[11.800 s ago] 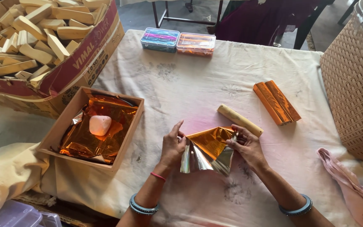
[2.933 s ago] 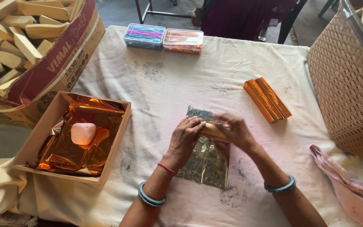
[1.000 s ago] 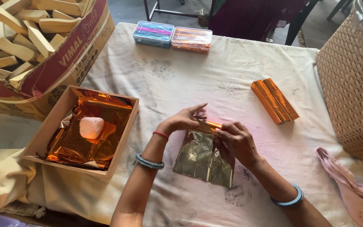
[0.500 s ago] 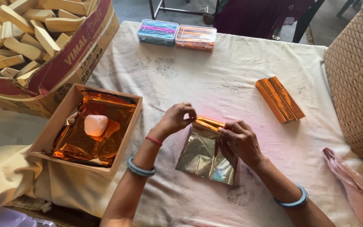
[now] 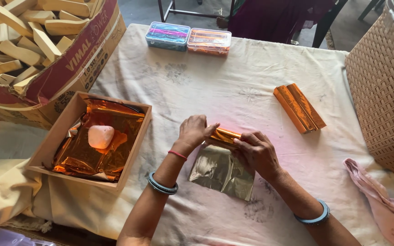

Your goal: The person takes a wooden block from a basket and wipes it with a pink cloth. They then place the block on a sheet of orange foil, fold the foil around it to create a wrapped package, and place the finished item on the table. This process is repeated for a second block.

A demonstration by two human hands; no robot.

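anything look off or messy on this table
The big carton at top left is torn open along its side. The loose foil sheet under both hands is creased. Two wrapped sticks lie neatly together; nothing is spilled.

Bare forearms, blue bangles, red wrist thread

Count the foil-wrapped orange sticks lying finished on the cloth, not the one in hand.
2: the wrapped sticks lie touching side by side, right of the hands, one nearer them, the other behind it, toward the woven basket. None looks hidden.
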